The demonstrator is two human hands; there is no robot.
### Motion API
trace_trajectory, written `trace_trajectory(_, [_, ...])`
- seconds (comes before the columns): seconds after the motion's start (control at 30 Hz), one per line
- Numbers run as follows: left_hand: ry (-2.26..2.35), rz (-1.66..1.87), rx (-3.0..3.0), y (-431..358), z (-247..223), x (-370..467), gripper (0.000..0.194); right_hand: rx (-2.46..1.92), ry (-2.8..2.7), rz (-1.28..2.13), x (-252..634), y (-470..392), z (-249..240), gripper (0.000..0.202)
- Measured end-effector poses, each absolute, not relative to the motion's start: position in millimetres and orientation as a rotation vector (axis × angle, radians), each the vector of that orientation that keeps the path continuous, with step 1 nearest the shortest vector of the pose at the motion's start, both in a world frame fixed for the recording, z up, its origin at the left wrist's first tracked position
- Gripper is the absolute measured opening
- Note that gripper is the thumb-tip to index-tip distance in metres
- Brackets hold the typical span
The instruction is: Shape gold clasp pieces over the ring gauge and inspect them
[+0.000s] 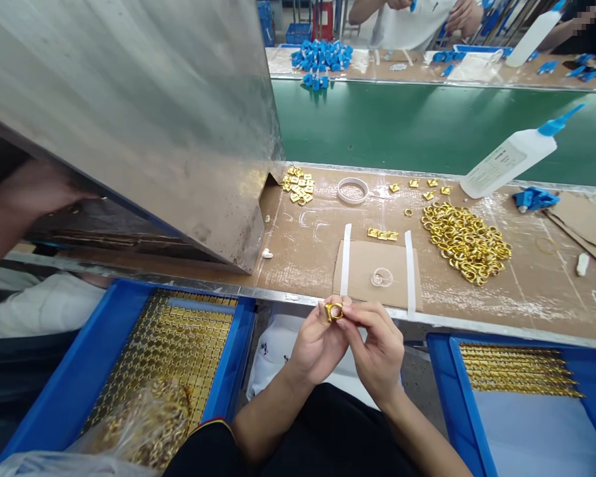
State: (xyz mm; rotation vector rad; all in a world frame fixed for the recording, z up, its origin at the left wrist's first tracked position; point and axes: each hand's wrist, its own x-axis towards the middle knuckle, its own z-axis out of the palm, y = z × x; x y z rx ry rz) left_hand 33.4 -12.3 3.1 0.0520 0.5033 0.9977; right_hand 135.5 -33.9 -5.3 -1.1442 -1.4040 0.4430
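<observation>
A small gold ring-shaped piece (pixel 334 312) is pinched between my two hands just past the bench's front edge. My left hand (pixel 315 348) grips its left side with closed fingers, and my right hand (pixel 376 344) closes on its right side. Beyond them, a cardboard pad (pixel 375 255) with two white tape strips bears a small clear round dish (pixel 381 277). A short row of gold pieces (pixel 382 234) lies behind the pad. To the right is a heap of gold rings (pixel 467 242), and at the back left a cluster of gold square pieces (pixel 298 185).
A large metal housing (pixel 179 119) rises at the left. Blue trays with gold pieces flank me, left (pixel 246 344) and right (pixel 447 391). A white bottle (pixel 506 159) leans at the back right. Another person's hand (pixel 34 189) is at the far left; a person (pixel 407 26) sits across the green belt (pixel 387 122).
</observation>
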Motion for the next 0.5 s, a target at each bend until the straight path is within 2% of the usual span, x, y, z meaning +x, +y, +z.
trace_trajectory(0.17, [0.453, 1.012, -0.035, -10.7, -1.5, 31.7, 0.027, -1.146, -1.460, 0.388, 133.8, -31.0, -4.6, 0.030])
trace_trajectory(0.5, [0.442, 1.015, 0.012, -14.9, -0.4, 25.6, 0.033, -1.165, -1.436, 0.415, 127.5, -36.4, -4.6, 0.028])
